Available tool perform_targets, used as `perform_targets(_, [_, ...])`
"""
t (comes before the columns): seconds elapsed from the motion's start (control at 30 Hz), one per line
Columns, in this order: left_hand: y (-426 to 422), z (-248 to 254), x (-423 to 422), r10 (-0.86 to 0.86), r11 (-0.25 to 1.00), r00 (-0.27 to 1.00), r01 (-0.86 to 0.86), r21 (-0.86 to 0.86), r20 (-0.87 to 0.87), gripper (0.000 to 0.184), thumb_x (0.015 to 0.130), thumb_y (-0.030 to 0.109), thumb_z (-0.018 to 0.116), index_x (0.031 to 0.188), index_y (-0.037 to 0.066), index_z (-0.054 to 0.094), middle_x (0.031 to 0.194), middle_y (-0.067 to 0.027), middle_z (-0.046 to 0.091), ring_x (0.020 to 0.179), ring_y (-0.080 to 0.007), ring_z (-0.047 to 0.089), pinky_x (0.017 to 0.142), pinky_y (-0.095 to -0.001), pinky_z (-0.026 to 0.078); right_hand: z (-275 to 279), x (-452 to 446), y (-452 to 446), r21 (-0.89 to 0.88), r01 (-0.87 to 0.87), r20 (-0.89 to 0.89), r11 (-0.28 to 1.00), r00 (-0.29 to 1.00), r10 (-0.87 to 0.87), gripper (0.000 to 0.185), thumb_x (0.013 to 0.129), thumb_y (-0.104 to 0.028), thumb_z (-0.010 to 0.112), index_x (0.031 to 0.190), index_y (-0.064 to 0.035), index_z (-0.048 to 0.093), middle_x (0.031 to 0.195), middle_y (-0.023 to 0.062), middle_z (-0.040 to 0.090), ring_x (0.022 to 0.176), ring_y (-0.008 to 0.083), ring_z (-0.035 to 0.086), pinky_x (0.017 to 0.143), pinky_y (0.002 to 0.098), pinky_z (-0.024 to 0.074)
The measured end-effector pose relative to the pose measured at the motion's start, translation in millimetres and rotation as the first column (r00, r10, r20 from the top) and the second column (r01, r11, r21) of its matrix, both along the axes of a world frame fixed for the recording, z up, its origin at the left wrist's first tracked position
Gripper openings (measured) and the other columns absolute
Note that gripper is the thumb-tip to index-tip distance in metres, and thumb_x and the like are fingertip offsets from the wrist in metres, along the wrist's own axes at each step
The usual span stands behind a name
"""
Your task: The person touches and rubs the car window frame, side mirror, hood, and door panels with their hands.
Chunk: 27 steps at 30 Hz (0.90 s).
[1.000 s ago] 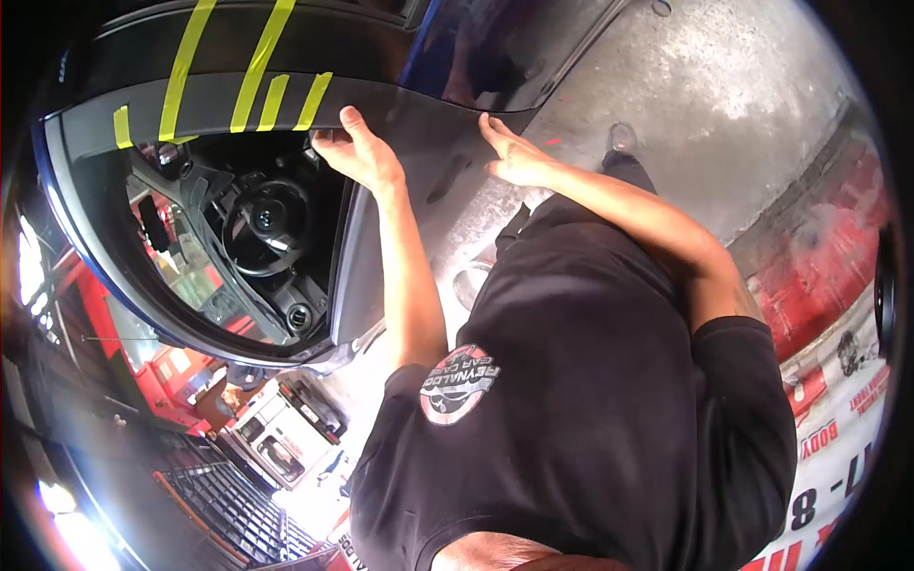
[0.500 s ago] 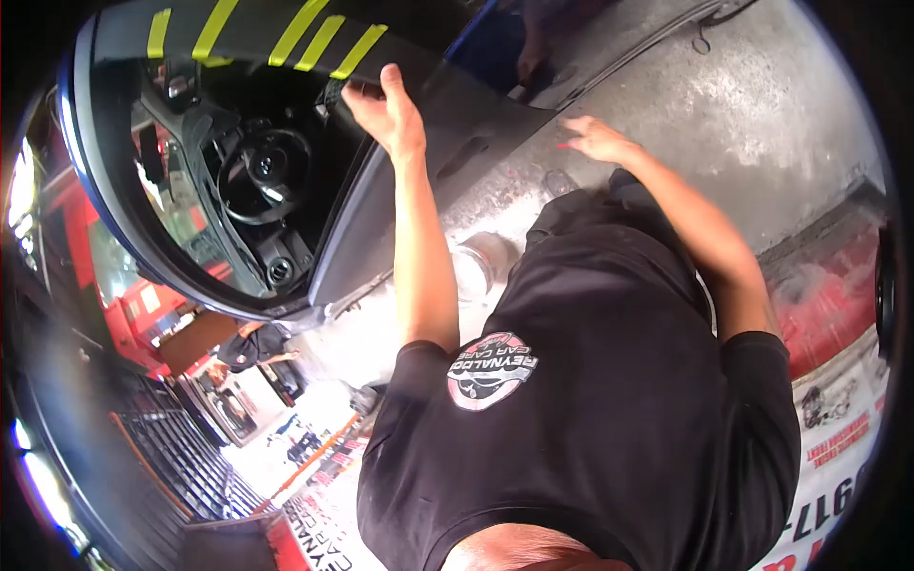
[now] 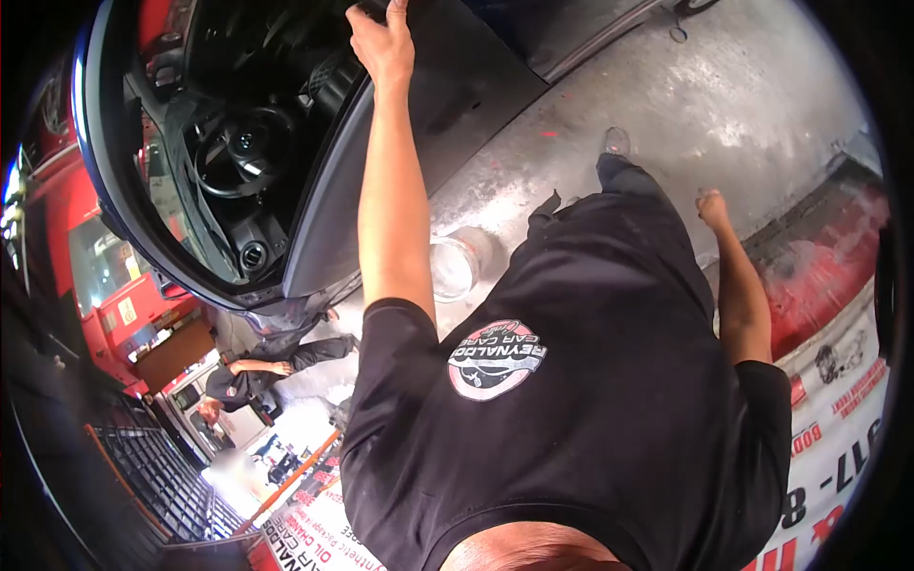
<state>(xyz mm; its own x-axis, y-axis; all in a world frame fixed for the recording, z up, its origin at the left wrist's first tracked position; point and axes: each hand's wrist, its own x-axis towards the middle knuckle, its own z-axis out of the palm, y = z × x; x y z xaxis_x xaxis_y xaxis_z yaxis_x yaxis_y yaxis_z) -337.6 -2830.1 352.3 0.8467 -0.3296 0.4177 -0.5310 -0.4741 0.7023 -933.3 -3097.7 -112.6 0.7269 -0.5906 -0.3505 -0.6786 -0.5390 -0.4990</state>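
My left hand (image 3: 383, 46) is at the top of the view, at the edge of the dark car door (image 3: 333, 214). Its fingers curl over the edge with the thumb on the other side, partly cut off by the frame. Through the window opening beside it show a black steering wheel (image 3: 246, 143) and a round air vent (image 3: 253, 254). Away from the car, my right hand (image 3: 710, 206) hangs low over the concrete floor. Its fingers are loosely curled, and I see nothing in them.
A white bucket (image 3: 455, 268) stands on the floor between my body and the car. A co-worker in dark clothes (image 3: 249, 383) is at the left. Printed banners (image 3: 838, 381) and a red-stained surface (image 3: 809, 276) lie at the right. An orange-edged rack (image 3: 171, 466) is at lower left.
My left hand has moved up and closed at the door edge. My right hand has swung outward and back. The yellow tape strips have left the view. The co-worker shows more fully.
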Motion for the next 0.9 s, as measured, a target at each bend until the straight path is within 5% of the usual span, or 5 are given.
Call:
perform_targets(0.1, [16.4,-21.1,18.3,0.015,0.978,0.992,-0.041,0.207,0.126,0.063,0.099,0.048,0.065,0.128,-0.008,0.061,0.123,-0.0320,0.068,0.118,-0.0470,0.063,0.100,-0.0478,0.049,-16.1,-19.3,59.0,0.008,-0.244,-0.144,0.970,0.959,0.242,0.041,0.092,-0.024,0.066,0.124,0.0003,0.071,0.123,0.0289,0.068,0.116,0.0417,0.066,0.102,0.0465,0.0517])
perform_targets(0.13, [20.7,-30.0,23.6,0.012,0.978,0.992,-0.038,0.204,0.126,0.063,0.099,0.048,0.065,0.128,-0.008,0.061,0.123,-0.0320,0.068,0.118,-0.0470,0.063,0.100,-0.0478,0.049,-59.3,-30.2,73.1,0.338,0.038,-0.138,0.940,0.990,0.010,0.041,0.092,-0.024,0.066,0.125,-0.0001,0.071,0.124,0.0283,0.068,0.117,0.0414,0.066,0.102,0.0466,0.0517])
perform_targets(0.2, [27.2,-39.9,29.1,0.054,0.943,0.985,-0.105,0.314,0.166,0.072,0.099,0.053,0.063,0.136,-0.008,0.059,0.128,-0.0319,0.066,0.124,-0.0463,0.060,0.107,-0.0484,0.046,-138.3,-50.2,100.7,0.706,0.616,-0.319,0.349,0.717,-0.619,0.041,0.093,-0.025,0.066,0.126,-0.0010,0.071,0.127,0.0271,0.068,0.118,0.0409,0.065,0.102,0.0466,0.0517])
perform_targets(0.3, [32.8,-31.3,22.0,0.044,0.917,0.996,-0.071,0.392,0.077,0.078,0.099,0.061,0.056,0.138,-0.006,0.059,0.132,-0.0310,0.064,0.127,-0.0454,0.059,0.109,-0.0480,0.045,39.4,-26.7,126.0,0.308,0.058,-0.075,0.950,0.997,-0.036,0.042,0.091,-0.023,0.065,0.127,-0.0010,0.071,0.126,0.0274,0.068,0.115,0.0425,0.066,0.102,0.0473,0.0522])
perform_targets(0.9, [22.9,-43.9,7.3,0.064,0.708,0.961,-0.234,0.666,0.270,0.082,0.101,0.068,0.045,0.146,0.000,0.052,0.141,-0.0208,0.061,0.136,-0.0409,0.051,0.114,-0.0670,0.030,81.9,8.6,129.8,0.099,-0.046,-0.027,0.994,0.998,0.049,0.035,0.090,-0.016,0.064,0.122,-0.0061,0.075,0.119,0.0290,0.069,0.112,0.0436,0.067,0.097,0.0475,0.0543])
